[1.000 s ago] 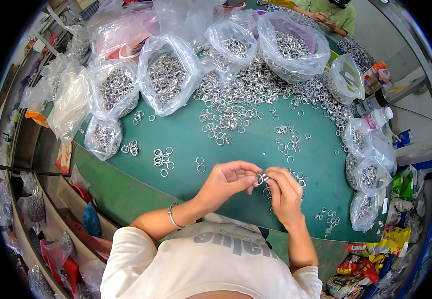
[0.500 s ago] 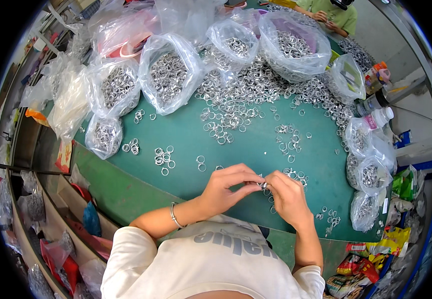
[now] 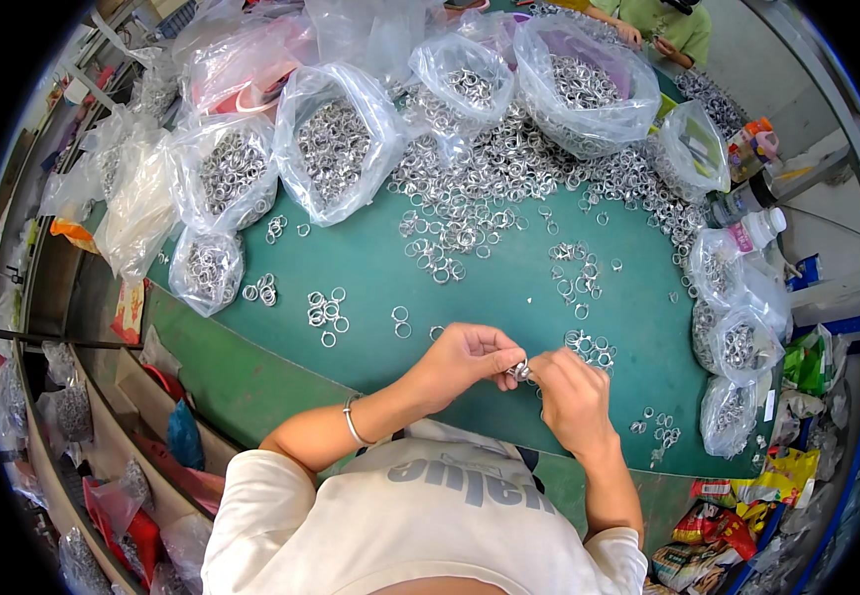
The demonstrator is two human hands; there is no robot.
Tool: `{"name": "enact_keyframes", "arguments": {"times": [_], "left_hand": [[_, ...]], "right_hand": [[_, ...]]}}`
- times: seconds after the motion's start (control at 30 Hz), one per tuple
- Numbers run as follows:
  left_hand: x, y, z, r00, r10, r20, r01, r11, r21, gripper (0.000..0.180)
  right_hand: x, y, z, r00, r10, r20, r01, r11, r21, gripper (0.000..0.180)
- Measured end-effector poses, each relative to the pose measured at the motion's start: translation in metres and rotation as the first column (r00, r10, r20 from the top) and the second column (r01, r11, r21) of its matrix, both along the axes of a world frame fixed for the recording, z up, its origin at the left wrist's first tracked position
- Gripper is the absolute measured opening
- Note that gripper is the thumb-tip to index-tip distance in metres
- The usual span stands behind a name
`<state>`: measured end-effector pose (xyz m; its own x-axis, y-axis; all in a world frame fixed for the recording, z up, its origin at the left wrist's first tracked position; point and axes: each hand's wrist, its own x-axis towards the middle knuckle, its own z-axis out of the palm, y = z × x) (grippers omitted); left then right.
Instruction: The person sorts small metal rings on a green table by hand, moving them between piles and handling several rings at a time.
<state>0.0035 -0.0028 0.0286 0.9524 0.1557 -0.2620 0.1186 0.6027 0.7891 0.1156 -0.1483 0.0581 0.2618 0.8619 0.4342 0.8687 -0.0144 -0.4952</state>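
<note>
Just above the near edge of the green table, my left hand (image 3: 467, 362) pinches a small silver ring (image 3: 519, 371) between thumb and fingertips. My right hand (image 3: 574, 397) is close against it from the right, its fingers curled together; what lies in them, if anything, is hidden. Behind my right hand lies a loose group of rings (image 3: 591, 349), partly covered by the fingers. Two linked-looking rings (image 3: 401, 321) are on the table beyond my left hand, and a small cluster of rings (image 3: 327, 311) sits farther left.
Open clear plastic bags of rings (image 3: 334, 149) line the table's far side, beside a large ring heap (image 3: 499, 164). Smaller bags (image 3: 742, 342) and a bottle (image 3: 759, 228) stand along the right. Shelf bins (image 3: 103, 436) are at left. Another person (image 3: 673, 30) works at the far right.
My left fingers have curled in more around the ring. My right hand has shifted slightly, its fingers bending down beside the ring. The rings on the table lie as before.
</note>
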Motion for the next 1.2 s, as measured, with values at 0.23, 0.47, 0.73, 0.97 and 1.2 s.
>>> {"name": "enact_keyframes", "arguments": {"times": [0.23, 0.47, 0.73, 0.97, 1.2], "left_hand": [[-0.002, -0.014, -0.004, 0.991, 0.126, 0.054, -0.137, 0.936, 0.323, 0.014], [0.007, -0.007, -0.031, 0.984, 0.145, -0.104, -0.107, 0.946, 0.306, 0.012], [0.027, 0.004, -0.063, 0.985, 0.064, -0.161, -0.049, 0.995, 0.092, 0.022], [0.050, -0.002, -0.065, 0.984, 0.063, -0.168, -0.049, 0.995, 0.083, 0.026], [0.078, -0.010, -0.059, 0.978, 0.045, -0.206, -0.025, 0.995, 0.101, 0.026]], "right_hand": [[-0.001, -0.010, 0.000, 0.990, -0.009, -0.143, 0.000, 0.998, -0.068, 0.012], [-0.011, -0.018, 0.004, 0.945, 0.027, -0.326, -0.011, 0.999, 0.049, 0.009], [0.024, -0.050, -0.040, -0.176, 0.155, -0.972, 0.281, 0.954, 0.101, 0.014], [0.049, -0.084, -0.066, -0.096, 0.114, -0.989, 0.562, 0.826, 0.041, 0.007], [0.075, -0.099, -0.065, 0.069, 0.024, -0.997, 0.527, 0.848, 0.056, 0.014]]}}
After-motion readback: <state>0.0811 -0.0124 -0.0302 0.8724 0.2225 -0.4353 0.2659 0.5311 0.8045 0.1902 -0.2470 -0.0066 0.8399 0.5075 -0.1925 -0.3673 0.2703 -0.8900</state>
